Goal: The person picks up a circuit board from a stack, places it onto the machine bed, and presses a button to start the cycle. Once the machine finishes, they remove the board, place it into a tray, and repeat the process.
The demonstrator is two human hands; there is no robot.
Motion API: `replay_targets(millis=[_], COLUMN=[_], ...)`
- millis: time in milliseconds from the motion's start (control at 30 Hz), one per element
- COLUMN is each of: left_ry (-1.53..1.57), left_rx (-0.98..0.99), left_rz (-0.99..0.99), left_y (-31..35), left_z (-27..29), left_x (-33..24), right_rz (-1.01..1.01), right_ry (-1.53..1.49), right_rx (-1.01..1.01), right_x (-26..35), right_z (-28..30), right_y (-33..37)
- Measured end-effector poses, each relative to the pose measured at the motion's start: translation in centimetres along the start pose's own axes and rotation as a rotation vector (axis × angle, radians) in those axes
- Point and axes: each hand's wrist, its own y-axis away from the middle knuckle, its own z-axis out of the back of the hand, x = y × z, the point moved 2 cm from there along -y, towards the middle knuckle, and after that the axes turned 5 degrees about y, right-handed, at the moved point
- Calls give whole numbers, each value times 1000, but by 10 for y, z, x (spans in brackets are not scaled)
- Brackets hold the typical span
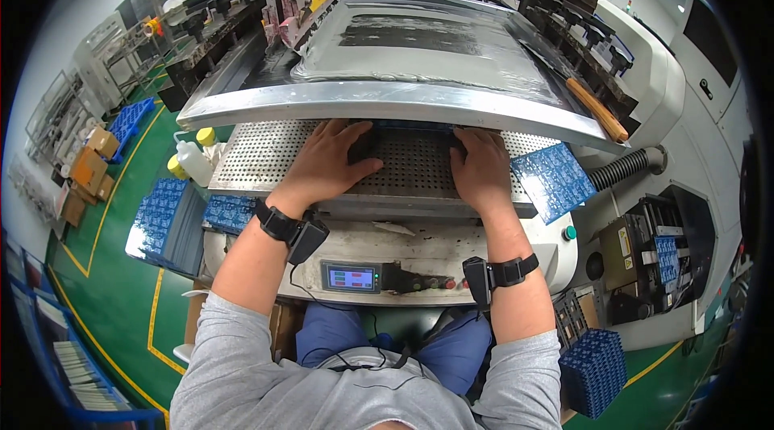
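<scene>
Both my hands reach under the front edge of a screen-printing frame (379, 99) onto a perforated metal plate (250, 157). A dark blue circuit board panel (415, 124) lies there, mostly hidden by the frame; only its near strip shows. My left hand (334, 157) rests at the panel's left end, open, its thumb spread out over the plate. At the right end my right hand (481, 166) lies open, fingers forward and thumb apart. The fingertips of both hands are partly hidden under the frame. Grey ink (419, 66) coats the screen.
Another blue panel (553, 181) overhangs the plate's right corner. Stacked panels (165, 224) stand at left, with more (594, 372) at lower right. A wooden-handled spatula (597, 109) lies on the frame's right side. White bottles (193, 157) stand left; a control screen (351, 277) faces me.
</scene>
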Motion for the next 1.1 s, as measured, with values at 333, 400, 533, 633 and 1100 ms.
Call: replay_targets(millis=[333, 400, 533, 633, 1100], left_ry=[43, 67, 134, 140, 77], left_rx=[-13, -5, 23, 24, -4], left_rz=[2, 17, 67, 87, -79], left_y=[2, 1, 1, 2, 2], left_z=[3, 5, 5, 6, 10], left_x=[-2, -4, -4, -3, -17], right_rz=[-6, -6, -7, 14, 36], right_ry=[17, 14, 30, 24, 20], right_rx=[-7, -9, -11, -9, 7], right_x=[1, 1, -2, -1, -2], right_z=[2, 2, -1, 0, 0], right_y=[1, 1, 1, 1, 3])
